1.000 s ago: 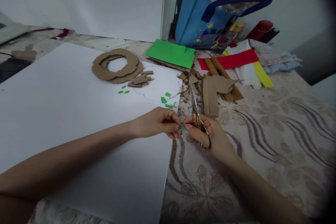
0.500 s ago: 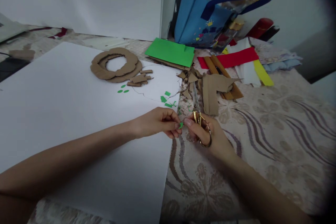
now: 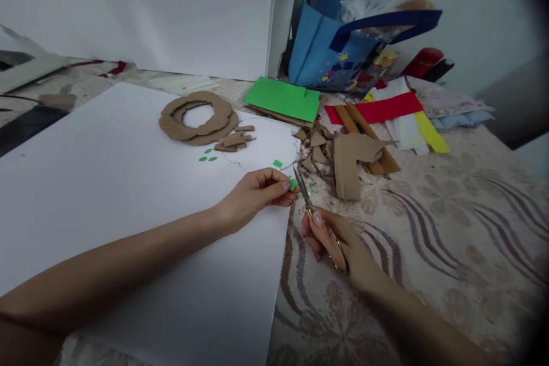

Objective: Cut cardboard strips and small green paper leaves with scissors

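Observation:
Between thumb and fingers, my left hand (image 3: 261,194) pinches a small green paper piece (image 3: 292,183) above the right edge of the large white sheet (image 3: 184,274). My right hand (image 3: 332,234) is closed on the handles of gold-handled scissors (image 3: 303,189), whose blades point up and left, close beside the green piece. Three small green ovals (image 3: 208,152) lie on the sheet, left of a loose green scrap (image 3: 278,163). Tiny green clippings (image 3: 316,187) are scattered on the cloth past the blades. My left fingers partly hide the held piece.
Two scalloped cardboard rings (image 3: 167,120) and cardboard strips (image 3: 234,140) lie on the sheet. Green paper (image 3: 283,97) is stacked behind. Cardboard scraps (image 3: 347,166), a red strip (image 3: 390,107) and a blue bag (image 3: 319,48) stand or lie to the right on the patterned cloth (image 3: 420,251).
The scissors have swung from lying back in my right hand to blades aimed at the green piece. My right hand has drawn slightly down, and the camera view has tilted up a little.

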`<action>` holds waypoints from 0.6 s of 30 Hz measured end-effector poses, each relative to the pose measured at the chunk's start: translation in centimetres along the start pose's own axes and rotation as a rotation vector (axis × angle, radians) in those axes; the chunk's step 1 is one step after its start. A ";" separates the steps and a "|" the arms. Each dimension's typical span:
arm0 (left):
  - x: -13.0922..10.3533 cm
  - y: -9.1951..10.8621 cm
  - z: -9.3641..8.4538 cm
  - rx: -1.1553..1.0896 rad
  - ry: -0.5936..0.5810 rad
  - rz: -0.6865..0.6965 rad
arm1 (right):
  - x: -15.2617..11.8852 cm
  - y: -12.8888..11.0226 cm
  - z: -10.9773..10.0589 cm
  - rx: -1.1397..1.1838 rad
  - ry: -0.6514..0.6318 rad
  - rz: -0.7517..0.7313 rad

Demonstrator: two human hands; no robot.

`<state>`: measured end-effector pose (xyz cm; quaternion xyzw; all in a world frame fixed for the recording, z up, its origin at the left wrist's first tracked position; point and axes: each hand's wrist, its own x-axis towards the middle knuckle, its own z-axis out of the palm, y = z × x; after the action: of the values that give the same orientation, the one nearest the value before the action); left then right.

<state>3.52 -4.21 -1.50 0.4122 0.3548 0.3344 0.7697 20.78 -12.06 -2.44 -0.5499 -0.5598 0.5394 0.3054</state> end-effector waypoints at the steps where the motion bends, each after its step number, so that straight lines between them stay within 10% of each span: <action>1: 0.0 0.0 0.0 -0.008 0.005 0.001 | 0.0 0.0 0.0 0.001 -0.007 0.003; 18: 0.1 0.1 0.0 -0.047 -0.008 -0.005 | 0.0 -0.2 0.1 -0.010 -0.024 0.037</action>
<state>3.55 -4.05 -1.50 0.3944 0.3445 0.3392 0.7815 20.60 -12.09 -2.24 -0.5553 -0.5560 0.5484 0.2859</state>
